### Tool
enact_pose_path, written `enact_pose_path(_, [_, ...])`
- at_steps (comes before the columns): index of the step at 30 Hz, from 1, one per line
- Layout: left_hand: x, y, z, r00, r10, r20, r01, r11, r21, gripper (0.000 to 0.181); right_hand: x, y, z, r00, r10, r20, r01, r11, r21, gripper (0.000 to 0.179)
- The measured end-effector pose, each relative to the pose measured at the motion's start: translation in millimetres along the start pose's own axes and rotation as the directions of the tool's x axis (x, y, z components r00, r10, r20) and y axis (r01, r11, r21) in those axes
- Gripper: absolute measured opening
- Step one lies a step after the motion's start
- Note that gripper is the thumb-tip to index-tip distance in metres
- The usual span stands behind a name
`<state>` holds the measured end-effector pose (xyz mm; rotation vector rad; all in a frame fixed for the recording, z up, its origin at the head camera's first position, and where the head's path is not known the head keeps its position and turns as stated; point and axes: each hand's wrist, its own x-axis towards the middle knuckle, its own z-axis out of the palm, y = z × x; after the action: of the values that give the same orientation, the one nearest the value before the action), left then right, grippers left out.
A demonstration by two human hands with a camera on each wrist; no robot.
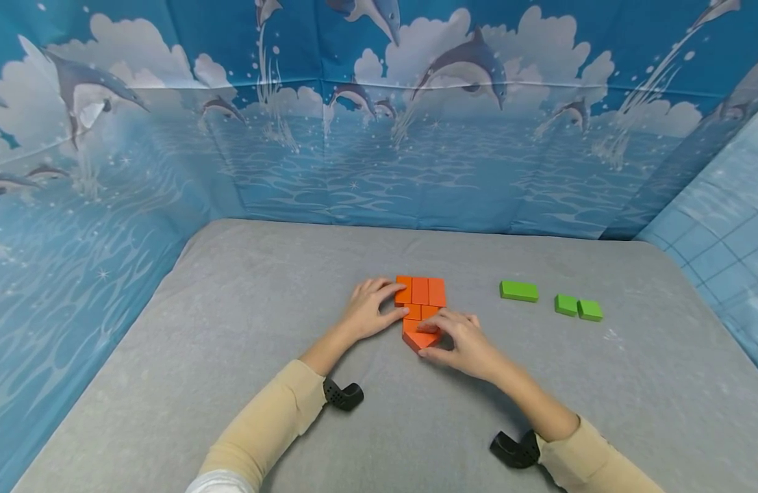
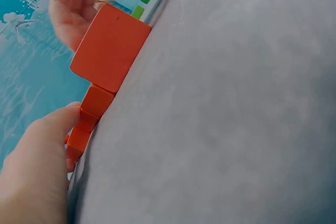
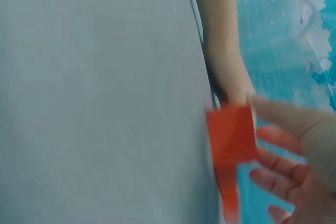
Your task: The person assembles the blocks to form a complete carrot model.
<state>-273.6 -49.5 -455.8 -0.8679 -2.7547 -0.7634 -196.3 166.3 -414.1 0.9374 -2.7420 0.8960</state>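
Orange blocks [image 1: 420, 291] lie close together on the grey cloth, with upright ones side by side at the far end and smaller ones nearer. At the near end sits an orange triangular block [image 1: 418, 341], its tip toward the person. My right hand [image 1: 468, 346] holds this block, thumb at its near tip and fingers over its far right part. Along the left side of the group, my left hand [image 1: 364, 311] rests its fingertips and thumb against the blocks. In the left wrist view, the left thumb [image 2: 65, 116] is beside a small orange block [image 2: 98, 99].
One long green block [image 1: 518, 291] lies to the right of the orange group. Farther right are two short green blocks [image 1: 565, 305]. A blue curtain with dolphins [image 1: 379, 164] hangs behind the grey cloth-covered table [image 1: 261, 274]. Black devices [image 1: 344, 395] are strapped at both wrists.
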Motion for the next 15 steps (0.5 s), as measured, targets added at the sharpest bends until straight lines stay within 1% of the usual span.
enact_pose_path(2, [-0.1, 0.1, 0.1, 1.000, 0.001, 0.001, -0.001, 1.000, -0.001, 0.051, 0.5, 5, -8, 0.999, -0.002, -0.036, 0.004, 0.999, 0.032, 0.035])
enact_pose_path(4, [-0.1, 0.3, 0.1, 1.000, -0.002, 0.005, 0.002, 1.000, -0.003, 0.051, 1.1, 14, -19, 0.995, 0.005, -0.101, -0.001, 0.999, 0.039, 0.034])
enact_pose_path(6, [-0.1, 0.4, 0.0, 1.000, -0.005, 0.009, 0.005, 1.000, 0.000, 0.051, 0.6, 27, -33, 0.984, 0.011, -0.179, -0.006, 1.000, 0.030, 0.033])
enact_pose_path(8, [-0.2, 0.5, -0.1, 1.000, -0.005, 0.010, 0.005, 1.000, 0.000, 0.051, -2.2, 45, -45, 0.968, 0.037, -0.247, -0.034, 0.999, 0.018, 0.032])
enact_pose_path(9, [-0.2, 0.6, -0.1, 1.000, -0.004, 0.011, 0.004, 1.000, 0.001, 0.051, -4.4, 54, -51, 0.961, 0.061, -0.270, -0.061, 0.998, 0.008, 0.031])
enact_pose_path(10, [-0.3, 0.6, 0.0, 1.000, -0.003, 0.009, 0.003, 1.000, 0.000, 0.051, -7.0, 63, -57, 0.954, 0.085, -0.286, -0.087, 0.996, 0.004, 0.031])
enact_pose_path(12, [-0.5, 0.5, 0.1, 1.000, 0.000, 0.006, 0.000, 1.000, 0.001, 0.051, -13.6, 81, -68, 0.947, 0.135, -0.292, -0.141, 0.990, 0.001, 0.032])
enact_pose_path(15, [-0.7, 0.2, 0.5, 1.000, 0.007, 0.001, -0.007, 1.000, 0.001, 0.051, -24.1, 104, -80, 0.946, 0.208, -0.250, -0.213, 0.977, 0.008, 0.034])
